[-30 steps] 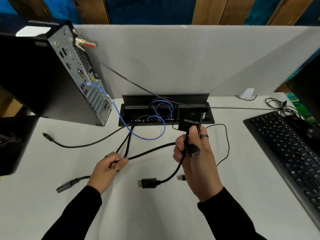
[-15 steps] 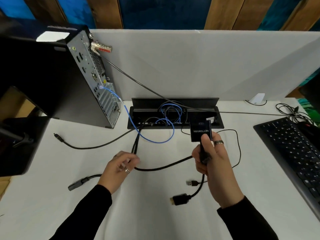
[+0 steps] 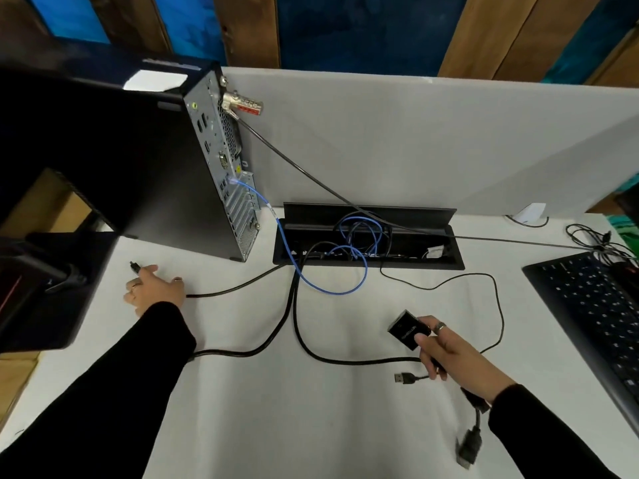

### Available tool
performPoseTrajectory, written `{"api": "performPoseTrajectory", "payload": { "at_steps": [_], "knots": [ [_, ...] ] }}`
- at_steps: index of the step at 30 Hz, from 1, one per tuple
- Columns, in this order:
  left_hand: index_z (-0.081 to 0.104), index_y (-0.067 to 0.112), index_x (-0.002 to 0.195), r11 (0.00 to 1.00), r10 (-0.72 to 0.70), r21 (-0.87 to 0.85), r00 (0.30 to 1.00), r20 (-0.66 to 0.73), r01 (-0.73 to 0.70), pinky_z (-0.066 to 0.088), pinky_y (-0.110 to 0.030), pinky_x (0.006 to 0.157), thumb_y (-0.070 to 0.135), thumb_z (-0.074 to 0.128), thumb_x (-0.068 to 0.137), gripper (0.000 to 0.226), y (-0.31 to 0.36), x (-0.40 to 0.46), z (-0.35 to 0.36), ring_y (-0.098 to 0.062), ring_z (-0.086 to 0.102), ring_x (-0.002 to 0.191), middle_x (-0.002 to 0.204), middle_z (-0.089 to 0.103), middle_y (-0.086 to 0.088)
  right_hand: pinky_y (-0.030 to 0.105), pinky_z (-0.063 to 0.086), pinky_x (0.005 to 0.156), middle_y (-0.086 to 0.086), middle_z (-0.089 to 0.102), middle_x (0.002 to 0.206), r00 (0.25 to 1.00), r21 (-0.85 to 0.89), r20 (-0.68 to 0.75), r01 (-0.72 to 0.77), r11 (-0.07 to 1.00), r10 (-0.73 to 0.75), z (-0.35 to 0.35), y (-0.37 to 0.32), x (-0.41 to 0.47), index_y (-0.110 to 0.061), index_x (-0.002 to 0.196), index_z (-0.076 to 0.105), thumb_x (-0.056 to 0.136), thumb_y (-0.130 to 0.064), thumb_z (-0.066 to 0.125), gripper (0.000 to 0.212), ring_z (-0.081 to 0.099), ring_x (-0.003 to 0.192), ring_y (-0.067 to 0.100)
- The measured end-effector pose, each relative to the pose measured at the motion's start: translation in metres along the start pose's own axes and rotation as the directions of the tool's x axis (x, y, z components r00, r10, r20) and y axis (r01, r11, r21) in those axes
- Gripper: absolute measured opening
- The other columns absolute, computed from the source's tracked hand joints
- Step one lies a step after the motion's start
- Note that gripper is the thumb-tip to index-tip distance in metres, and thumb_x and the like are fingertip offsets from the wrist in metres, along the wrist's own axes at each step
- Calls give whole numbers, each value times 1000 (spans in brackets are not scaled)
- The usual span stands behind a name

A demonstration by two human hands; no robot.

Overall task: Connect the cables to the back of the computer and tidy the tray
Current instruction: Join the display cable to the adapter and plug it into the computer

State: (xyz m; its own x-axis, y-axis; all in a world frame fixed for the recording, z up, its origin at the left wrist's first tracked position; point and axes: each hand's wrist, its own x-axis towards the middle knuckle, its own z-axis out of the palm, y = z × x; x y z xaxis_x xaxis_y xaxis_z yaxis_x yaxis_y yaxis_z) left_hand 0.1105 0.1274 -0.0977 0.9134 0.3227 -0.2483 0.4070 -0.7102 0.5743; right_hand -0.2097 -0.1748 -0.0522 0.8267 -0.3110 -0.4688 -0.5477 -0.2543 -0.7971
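The left hand [image 3: 154, 286] reaches toward the counter's [image 3: 311, 426] left edge and pinches the small plug end of a thin black cable [image 3: 238, 288] – that cable runs back across the counter to the tray [image 3: 368, 262]. The right hand [image 3: 446, 350] sits toward the right side, its fingers curled round a black adapter box [image 3: 406, 330]; a USB plug [image 3: 404, 377] lies just beside it, and a larger connector [image 3: 468, 445] hangs near the wrist. The computer [image 3: 193, 181] stands upright at the back left with its port side facing the tray. A blue cable [image 3: 311, 281] is plugged into that back panel and loops down into the tray – its lid is open against the back edge. Two thicker black cables [image 3: 294, 316] trail from the tray toward the front. A keyboard [image 3: 594, 312] lies at the right edge.
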Motion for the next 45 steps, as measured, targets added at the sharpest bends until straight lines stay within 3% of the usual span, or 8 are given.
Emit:
{"api": "performPoseTrajectory", "payload": {
  "at_steps": [7, 15, 18, 23, 26, 31, 38, 45],
  "knots": [
    [27, 6, 140, 999, -37, 8, 999, 36, 36, 33, -48, 105, -4, 50, 86, 59, -6, 17, 7, -47, 38, 123, 140, 27, -30, 16, 38, 50, -2, 50, 51, 990, 31, -117, -69, 997, 72, 11, 15, 17, -21, 107, 50, 97, -15, 42, 13, 44, 47, 12],
    [25, 8, 142, 965, -94, -234, 991, 96, 114, 39, -45, 102, -7, 51, 85, 64, -6, 28, 2, -39, 49, 116, 119, 51, -20, 23, 45, 57, 3, 55, 61, 972, -303, -216, -154, 941, 90, -10, 4, 14, -28, 113, 46, 97, -26, 43, 17, 57, 55, 19],
    [35, 11, 133, 794, 29, -605, 989, 142, 64, 51, -39, 87, -16, 34, 88, 52, 0, 2, -11, -20, 54, 79, 84, 40, 1, 38, 50, 63, 3, 55, 61, 958, -430, -286, -151, 890, 25, -18, -13, 7, -26, 118, 46, 96, -28, 43, 23, 56, 56, 24],
    [47, 28, 106, 508, 277, -861, 943, 183, 18, 37, -21, 57, 10, 29, 100, 26, 17, -57, -43, -10, 44, 59, 75, 46, 5, 41, 50, 64, 2, 56, 62, 945, -467, -319, -88, 880, -75, -16, -45, -4, -26, 122, 44, 95, -31, 42, 28, 56, 58, 23],
    [51, 32, 106, 506, 425, -858, 892, 156, -91, 35, -22, 56, 35, 20, 103, 31, 26, -93, -56, -9, 33, 50, 63, 43, 9, 38, 49, 61, 7, 57, 63, 946, -406, -285, 30, 913, -158, -6, -64, -10, -34, 113, 46, 94, -31, 43, 19, 53, 54, 18],
    [53, 37, 97, 519, 621, -816, 768, 154, -256, 33, -21, 54, 38, 25, 102, 28, 38, -146, -66, -10, 29, 53, 56, 34, 13, 12, 40, 54, -4, 52, 56, 939, -135, -198, 260, 956, -283, 16, -96, -15, -40, 104, 50, 92, -29, 45, 17, 46, 50, 3],
    [58, 46, 92, 540, 746, -785, 605, 279, -304, 31, -16, 57, 80, 41, 73, 42, 34, -187, -65, -3, 31, 53, 57, 39, 12, 12, 40, 56, -4, 53, 55, 914, 129, -150, 397, 909, -378, 38, -118, -21, -38, 102, 55, 92, -37, 44, 15, 44, 50, 5],
    [57, 54, 93, 545, 809, -730, 488, 328, -412, 34, -18, 62, 82, 36, 74, 40, 33, -204, -70, -2, 37, 58, 63, 45, 15, 12, 40, 56, -5, 55, 61, 899, 228, -81, 437, 870, -430, 38, -120, -34, -46, 99, 53, 80, -51, 45, 21, 46, 55, 5]
  ]
}}
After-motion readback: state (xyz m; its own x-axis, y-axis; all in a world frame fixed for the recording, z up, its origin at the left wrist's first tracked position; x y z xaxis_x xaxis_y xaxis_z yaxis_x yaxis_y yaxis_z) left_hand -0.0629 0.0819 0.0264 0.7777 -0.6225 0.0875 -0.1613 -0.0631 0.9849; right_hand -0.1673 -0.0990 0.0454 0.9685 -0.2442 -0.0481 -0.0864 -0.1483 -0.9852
